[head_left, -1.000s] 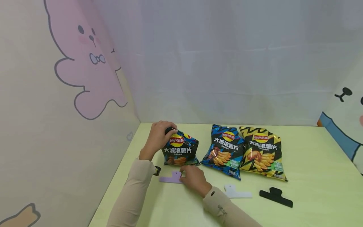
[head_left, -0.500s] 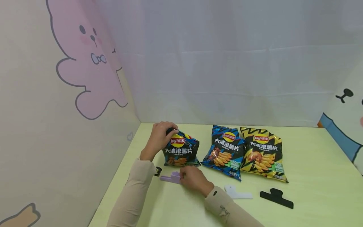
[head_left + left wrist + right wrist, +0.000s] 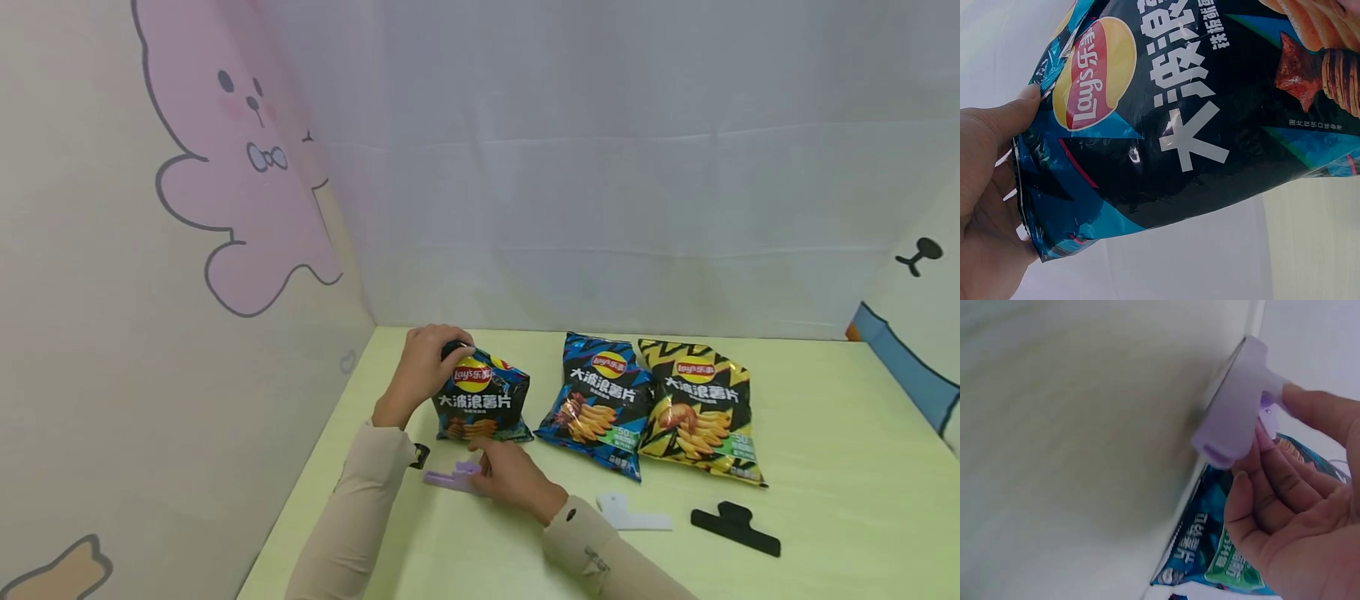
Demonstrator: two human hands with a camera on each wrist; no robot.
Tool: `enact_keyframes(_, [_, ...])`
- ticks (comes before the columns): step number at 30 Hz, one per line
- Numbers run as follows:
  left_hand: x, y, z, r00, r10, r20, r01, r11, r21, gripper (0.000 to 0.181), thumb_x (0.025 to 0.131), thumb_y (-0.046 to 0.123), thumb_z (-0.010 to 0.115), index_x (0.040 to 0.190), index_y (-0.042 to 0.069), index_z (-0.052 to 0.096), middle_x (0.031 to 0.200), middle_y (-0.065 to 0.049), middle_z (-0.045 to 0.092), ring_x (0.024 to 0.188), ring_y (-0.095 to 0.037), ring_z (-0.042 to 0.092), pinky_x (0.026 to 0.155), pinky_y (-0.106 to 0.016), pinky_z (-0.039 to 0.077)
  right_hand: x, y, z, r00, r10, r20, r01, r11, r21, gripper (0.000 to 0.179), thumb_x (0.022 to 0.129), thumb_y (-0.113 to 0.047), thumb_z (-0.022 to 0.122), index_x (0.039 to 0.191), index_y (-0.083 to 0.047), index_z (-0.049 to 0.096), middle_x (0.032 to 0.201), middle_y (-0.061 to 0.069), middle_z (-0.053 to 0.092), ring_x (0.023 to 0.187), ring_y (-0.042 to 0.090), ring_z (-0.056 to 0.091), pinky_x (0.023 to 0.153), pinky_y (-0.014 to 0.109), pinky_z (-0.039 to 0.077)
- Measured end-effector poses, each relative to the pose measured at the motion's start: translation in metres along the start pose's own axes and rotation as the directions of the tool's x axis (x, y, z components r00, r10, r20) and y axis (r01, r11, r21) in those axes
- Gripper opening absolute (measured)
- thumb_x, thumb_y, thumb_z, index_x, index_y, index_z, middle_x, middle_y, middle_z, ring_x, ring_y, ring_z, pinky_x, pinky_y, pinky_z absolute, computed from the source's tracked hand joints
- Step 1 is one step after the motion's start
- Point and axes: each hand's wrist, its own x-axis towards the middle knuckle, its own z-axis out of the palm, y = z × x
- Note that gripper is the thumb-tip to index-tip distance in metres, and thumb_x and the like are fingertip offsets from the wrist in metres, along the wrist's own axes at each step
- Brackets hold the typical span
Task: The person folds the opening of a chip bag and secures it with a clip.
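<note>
My left hand (image 3: 420, 367) pinches the folded top corner of a blue-and-black potato chip bag (image 3: 480, 406), which stands upright on the table at the left. In the left wrist view the thumb lies on the printed front of the bag (image 3: 1147, 119), and the other fingers go behind its top edge. In front of that bag, my right hand (image 3: 517, 479) pinches a lilac bag clip (image 3: 444, 481) by its handle. The right wrist view shows the clip (image 3: 1235, 406) tilted up on edge, with the thumb on one handle tab and fingertips at the other.
Right of the held bag lie another blue chip bag (image 3: 600, 408) and a yellow-and-black one (image 3: 701, 412), their edges touching. Nearer the front are a white bag clip (image 3: 633, 517) and a black bag clip (image 3: 737, 527). A white curtain wall (image 3: 600, 208) backs the table.
My right hand has taken the lilac clip by its handle and tipped it up from lying flat. The left hand keeps its pinch on the bag. The head view has shifted slightly.
</note>
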Motion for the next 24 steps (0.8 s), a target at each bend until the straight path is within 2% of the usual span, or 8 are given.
enact_keyframes(3, [0.001, 0.0, 0.0, 1.0, -0.006, 0.0, 0.006, 1.0, 0.0, 0.014, 0.103, 0.024, 0.072, 0.109, 0.013, 0.079, 0.115, -0.008, 0.078, 0.112, -0.034, 0.067, 0.11, -0.061, 0.039, -0.001, 0.0, -0.005, 1.0, -0.019, -0.017, 0.019, 1.0, -0.018, 0.033, 0.094, -0.01, 0.076, 0.124, 0.005, 0.074, 0.089, 0.004, 0.074, 0.074, 0.008, 0.061, 0.067, 0.027, 0.053])
enact_keyframes(6, [0.001, 0.0, 0.001, 1.0, -0.008, 0.005, 0.008, 1.0, -0.006, 0.013, 0.104, 0.023, 0.072, 0.109, 0.013, 0.079, 0.115, -0.008, 0.078, 0.113, -0.033, 0.067, 0.11, -0.059, 0.038, -0.003, 0.001, -0.009, 0.999, -0.021, -0.048, 0.019, 0.999, -0.035, 0.024, 0.095, -0.01, 0.076, 0.116, 0.002, 0.078, 0.088, 0.002, 0.073, 0.072, 0.005, 0.058, 0.064, 0.025, 0.05])
enact_keyframes(11, [0.001, -0.001, 0.003, 1.0, -0.008, 0.009, 0.008, 1.0, -0.012, 0.015, 0.105, 0.024, 0.07, 0.11, 0.013, 0.078, 0.115, -0.008, 0.078, 0.114, -0.033, 0.067, 0.11, -0.058, 0.038, -0.007, 0.0, -0.016, 0.995, 0.004, -0.102, -0.006, 1.0, -0.018, 0.017, 0.093, -0.009, 0.077, 0.108, -0.002, 0.077, 0.085, -0.001, 0.068, 0.07, 0.007, 0.053, 0.061, 0.025, 0.046])
enact_keyframes(14, [0.0, -0.001, 0.004, 1.0, -0.01, 0.005, 0.01, 1.0, -0.011, 0.015, 0.105, 0.023, 0.07, 0.111, 0.013, 0.079, 0.115, -0.008, 0.078, 0.113, -0.033, 0.067, 0.11, -0.058, 0.038, -0.008, -0.002, -0.021, 0.992, 0.01, -0.124, -0.013, 1.0, -0.022, 0.016, 0.091, -0.008, 0.078, 0.106, -0.003, 0.075, 0.086, 0.0, 0.067, 0.072, 0.011, 0.053, 0.063, 0.028, 0.046])
enact_keyframes(20, [0.0, 0.0, 0.004, 1.0, 0.003, -0.01, -0.004, 1.0, -0.008, 0.015, 0.106, 0.022, 0.068, 0.111, 0.012, 0.079, 0.113, -0.009, 0.078, 0.112, -0.034, 0.066, 0.11, -0.059, 0.038, -0.012, -0.011, -0.036, 0.983, 0.025, -0.18, -0.029, 0.999, -0.019, 0.019, 0.086, -0.009, 0.08, 0.104, -0.004, 0.073, 0.091, 0.002, 0.07, 0.08, 0.016, 0.061, 0.072, 0.033, 0.054])
enact_keyframes(24, [0.001, 0.0, 0.004, 1.0, 0.013, -0.008, -0.013, 1.0, -0.004, 0.015, 0.106, 0.021, 0.067, 0.112, 0.012, 0.078, 0.114, -0.009, 0.078, 0.112, -0.034, 0.066, 0.109, -0.059, 0.038, -0.013, -0.015, -0.048, 0.973, 0.004, -0.233, -0.007, 1.0, -0.01, 0.016, 0.087, -0.009, 0.08, 0.101, -0.008, 0.072, 0.085, -0.002, 0.067, 0.073, 0.012, 0.055, 0.066, 0.029, 0.049])
